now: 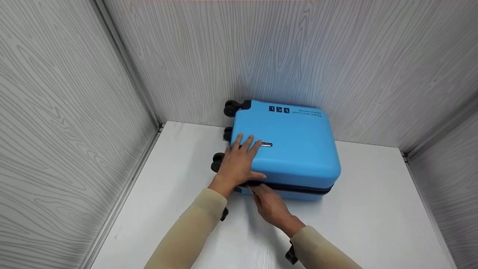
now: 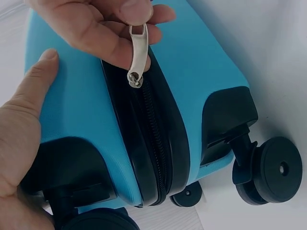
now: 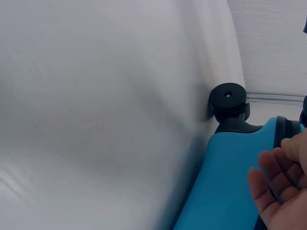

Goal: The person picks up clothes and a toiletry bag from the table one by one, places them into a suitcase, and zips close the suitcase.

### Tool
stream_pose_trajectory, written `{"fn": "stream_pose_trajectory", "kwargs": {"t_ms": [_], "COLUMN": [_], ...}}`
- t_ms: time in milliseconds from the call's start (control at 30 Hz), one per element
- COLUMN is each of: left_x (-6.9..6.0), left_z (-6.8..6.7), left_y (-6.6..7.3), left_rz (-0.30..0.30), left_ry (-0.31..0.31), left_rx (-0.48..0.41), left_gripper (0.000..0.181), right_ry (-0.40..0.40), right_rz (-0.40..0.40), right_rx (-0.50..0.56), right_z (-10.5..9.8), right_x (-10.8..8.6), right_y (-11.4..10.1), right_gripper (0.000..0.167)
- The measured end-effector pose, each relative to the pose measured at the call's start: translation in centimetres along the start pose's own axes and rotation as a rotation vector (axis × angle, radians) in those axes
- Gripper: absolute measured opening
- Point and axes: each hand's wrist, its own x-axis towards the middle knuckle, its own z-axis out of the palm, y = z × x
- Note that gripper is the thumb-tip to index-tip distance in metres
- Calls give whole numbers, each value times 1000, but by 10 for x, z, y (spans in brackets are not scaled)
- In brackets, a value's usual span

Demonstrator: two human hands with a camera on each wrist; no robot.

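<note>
A light blue suitcase [image 1: 295, 145] lies flat, its wheels toward the left. My left hand [image 1: 237, 162] rests on the wheel end of its top face with fingers spread and the thumb over the near edge. Just below it, my right hand [image 1: 272, 206] is at the black-edged seam on the near side. The left wrist view shows the right fingers pinching a silver zipper pull [image 2: 139, 50]. Below that pull, the closed black zipper [image 2: 153, 132] runs toward the wheel end. In the right wrist view, the right hand [image 3: 288, 187] is partly cut off and the pull is hidden.
Black wheels [image 1: 231, 108] stick out from the suitcase's left end. Behind it rises a grey wood-grain back wall [image 1: 276, 56], with a left wall [image 1: 63, 112] and a right wall [image 1: 448, 130] at the sides. The white surface [image 1: 377, 209] extends around the suitcase.
</note>
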Motion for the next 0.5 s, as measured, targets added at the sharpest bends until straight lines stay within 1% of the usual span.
{"fn": "stream_pose_trajectory", "kwargs": {"t_ms": [133, 233, 333, 433, 500], "left_x": [0, 0, -1, -2, -3], "left_z": [0, -1, -4, -10, -14], "left_y": [0, 0, -1, -3, -5], "left_rz": [6, 10, 11, 11, 7], "left_ry": [2, -2, -28, -64, -75], "left_rx": [3, 2, -27, -86, -121], "left_gripper": [120, 119, 116, 109, 104], "right_ry": [59, 145, 275, 428, 524], "right_rz": [-1, -23, -68, -107, -116], "right_rx": [-41, -68, -106, -148, -172], "right_z": [-5, -12, -23, -37, -49], "right_x": [-5, -10, -16, -22, -25], "right_y": [4, 9, 16, 27, 35], "right_gripper": [26, 24, 21, 19, 19]}}
